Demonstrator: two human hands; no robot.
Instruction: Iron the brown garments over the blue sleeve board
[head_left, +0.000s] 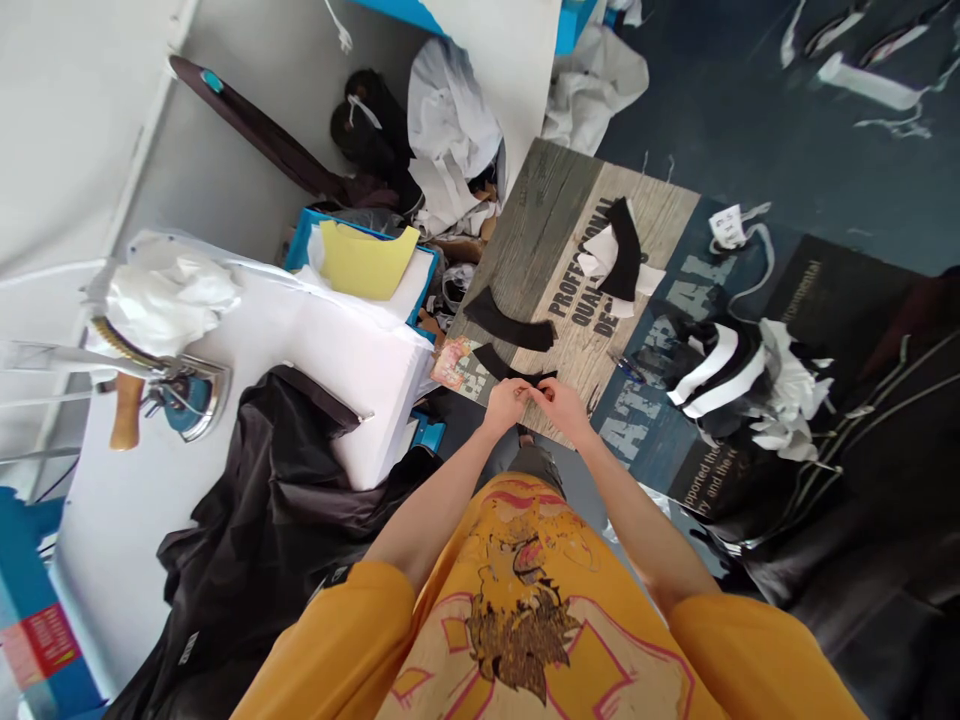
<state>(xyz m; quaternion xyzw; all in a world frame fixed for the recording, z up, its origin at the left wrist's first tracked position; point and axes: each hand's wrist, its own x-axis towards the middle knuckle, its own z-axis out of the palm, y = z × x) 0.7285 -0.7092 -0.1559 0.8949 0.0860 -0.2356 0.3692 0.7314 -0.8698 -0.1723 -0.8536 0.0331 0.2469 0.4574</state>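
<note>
Close together at the near edge of the printed board are my left hand and my right hand. Both have their fingers closed on a curved black fabric piece, which runs out to the left of my fingers. Just beyond it lies a similar curved black fabric strip, flat on the board. Farther off, another curved black piece rests over white pieces. A pen lies to the right of my right hand.
On the left, an iron stands on a white padded table, with a black garment draped over its edge. Yellow card lies on a blue box. Bundled black and white strips and dark cloth lie on the right.
</note>
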